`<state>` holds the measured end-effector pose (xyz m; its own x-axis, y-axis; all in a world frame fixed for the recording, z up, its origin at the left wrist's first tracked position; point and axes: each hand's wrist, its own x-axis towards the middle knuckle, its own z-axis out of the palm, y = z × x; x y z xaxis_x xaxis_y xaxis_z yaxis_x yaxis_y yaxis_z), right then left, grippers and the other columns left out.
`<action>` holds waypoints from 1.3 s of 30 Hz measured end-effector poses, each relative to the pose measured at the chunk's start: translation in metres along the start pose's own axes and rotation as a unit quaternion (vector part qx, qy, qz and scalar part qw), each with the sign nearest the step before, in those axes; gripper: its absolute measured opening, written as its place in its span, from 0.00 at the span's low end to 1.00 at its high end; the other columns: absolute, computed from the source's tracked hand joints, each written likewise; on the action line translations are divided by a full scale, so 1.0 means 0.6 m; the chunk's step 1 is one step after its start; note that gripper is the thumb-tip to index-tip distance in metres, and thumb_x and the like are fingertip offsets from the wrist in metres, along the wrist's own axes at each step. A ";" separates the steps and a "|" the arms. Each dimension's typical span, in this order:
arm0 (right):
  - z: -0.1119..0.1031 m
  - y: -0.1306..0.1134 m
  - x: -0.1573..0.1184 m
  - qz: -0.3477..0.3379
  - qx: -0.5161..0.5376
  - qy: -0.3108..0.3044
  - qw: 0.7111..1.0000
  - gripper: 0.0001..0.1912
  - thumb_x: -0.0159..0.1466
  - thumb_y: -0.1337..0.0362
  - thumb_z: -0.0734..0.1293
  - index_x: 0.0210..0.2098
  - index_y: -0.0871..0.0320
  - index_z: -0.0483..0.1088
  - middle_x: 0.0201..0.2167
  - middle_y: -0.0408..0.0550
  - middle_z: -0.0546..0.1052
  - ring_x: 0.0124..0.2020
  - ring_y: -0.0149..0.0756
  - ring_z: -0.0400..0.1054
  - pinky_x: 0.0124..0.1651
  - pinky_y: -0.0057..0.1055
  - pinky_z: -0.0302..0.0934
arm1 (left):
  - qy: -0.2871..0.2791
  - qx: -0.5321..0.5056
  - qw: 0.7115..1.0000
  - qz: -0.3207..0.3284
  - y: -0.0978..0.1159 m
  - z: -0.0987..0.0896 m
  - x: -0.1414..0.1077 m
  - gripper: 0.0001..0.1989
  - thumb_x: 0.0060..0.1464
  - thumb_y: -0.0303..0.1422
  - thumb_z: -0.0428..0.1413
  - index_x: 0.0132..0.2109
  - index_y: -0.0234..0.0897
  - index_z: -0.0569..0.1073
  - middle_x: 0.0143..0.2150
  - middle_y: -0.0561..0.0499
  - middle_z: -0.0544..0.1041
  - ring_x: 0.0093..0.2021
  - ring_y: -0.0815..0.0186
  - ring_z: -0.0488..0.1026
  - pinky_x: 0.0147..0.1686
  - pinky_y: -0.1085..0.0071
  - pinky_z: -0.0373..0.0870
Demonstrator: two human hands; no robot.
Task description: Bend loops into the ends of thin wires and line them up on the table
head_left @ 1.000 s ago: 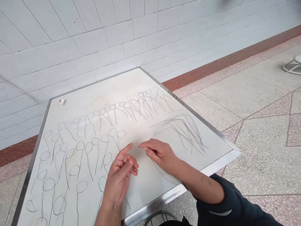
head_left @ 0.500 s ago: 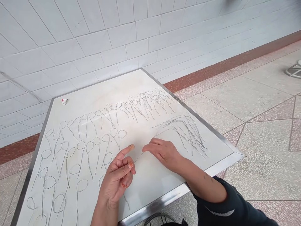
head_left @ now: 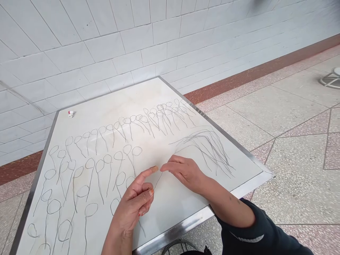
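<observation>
A thin dark wire [head_left: 158, 181] runs between my two hands above the table. My left hand [head_left: 135, 200] grips its lower part between thumb and curled fingers, with the index finger stretched toward the right fingertips. The fingers of my right hand [head_left: 186, 173] are pressed together at the wire's upper end, palm down. To the left and beyond lie several wires bent into a loop with a long tail, such as this looped wire [head_left: 91, 209]. A bundle of unlooped, curved wires [head_left: 212, 145] rests past my right hand.
The white table [head_left: 111, 101] has a metal edge and stands against a tiled wall [head_left: 132, 46]. A small red and white object [head_left: 71, 114] sits at its far left corner. On the floor to the right is a round stool [head_left: 330, 78], partly in view.
My left index finger has straightened and moved right, closer to my right fingertips. The right hand has stayed almost still, and both hands keep the wire.
</observation>
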<state>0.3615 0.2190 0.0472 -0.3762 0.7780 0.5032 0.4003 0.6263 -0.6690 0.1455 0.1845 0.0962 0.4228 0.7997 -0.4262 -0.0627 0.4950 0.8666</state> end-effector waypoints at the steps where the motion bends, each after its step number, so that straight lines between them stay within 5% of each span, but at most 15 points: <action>1: 0.000 -0.001 0.000 -0.002 -0.011 0.000 1.000 0.19 0.65 0.73 0.54 0.44 0.50 0.71 0.29 0.43 0.68 0.27 0.28 0.62 0.27 0.24 0.56 | 0.008 0.007 1.000 0.003 0.001 -0.001 -0.001 0.29 0.55 0.34 0.56 0.63 0.45 0.61 0.21 0.60 0.59 0.17 0.78 0.47 0.18 0.75 0.42; 13: 0.002 -0.001 0.002 0.073 -0.040 0.047 0.995 0.16 0.66 0.70 0.55 0.43 0.51 0.72 0.23 0.42 0.66 0.23 0.29 0.59 0.25 0.26 0.54 | 0.101 -0.050 0.993 0.042 0.015 0.002 -0.003 0.28 0.55 0.36 0.55 0.62 0.42 0.62 0.21 0.61 0.59 0.16 0.79 0.44 0.18 0.75 0.43; 18: 0.001 -0.007 0.004 0.074 -0.017 0.052 0.996 0.16 0.66 0.70 0.55 0.43 0.51 0.71 0.23 0.42 0.67 0.24 0.30 0.61 0.26 0.26 0.56 | 0.190 -0.025 0.979 0.073 0.018 0.002 0.001 0.27 0.55 0.39 0.56 0.61 0.42 0.64 0.24 0.57 0.66 0.22 0.73 0.58 0.25 0.74 0.57; 22: 0.005 -0.009 0.002 0.021 -0.010 0.004 1.000 0.15 0.67 0.69 0.55 0.44 0.51 0.71 0.24 0.42 0.67 0.23 0.29 0.60 0.25 0.26 0.55 | 0.133 0.020 0.988 0.073 0.015 0.008 0.004 0.28 0.56 0.41 0.54 0.62 0.40 0.63 0.30 0.51 0.72 0.30 0.67 0.64 0.35 0.69 0.62; 26: 0.011 -0.007 -0.003 -0.007 -0.008 -0.023 1.000 0.16 0.67 0.70 0.55 0.44 0.52 0.72 0.26 0.42 0.67 0.24 0.28 0.60 0.26 0.25 0.54 | 0.063 0.003 0.997 0.038 0.009 0.009 0.007 0.30 0.57 0.40 0.54 0.64 0.40 0.59 0.26 0.52 0.72 0.26 0.69 0.62 0.28 0.71 0.59; 39: 0.007 -0.008 -0.003 -0.054 -0.078 -0.054 0.994 0.17 0.65 0.74 0.55 0.41 0.53 0.73 0.27 0.43 0.70 0.25 0.26 0.60 0.25 0.24 0.50 | 0.030 0.042 0.998 0.034 -0.004 -0.001 0.010 0.30 0.56 0.33 0.56 0.64 0.42 0.58 0.27 0.55 0.71 0.21 0.75 0.58 0.22 0.75 0.57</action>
<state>0.3571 0.2142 0.0472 -0.5075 0.7017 0.5001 0.4742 0.7120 -0.5178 0.1478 0.1885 0.0917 0.3656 0.8507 -0.3776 -0.0125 0.4101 0.9119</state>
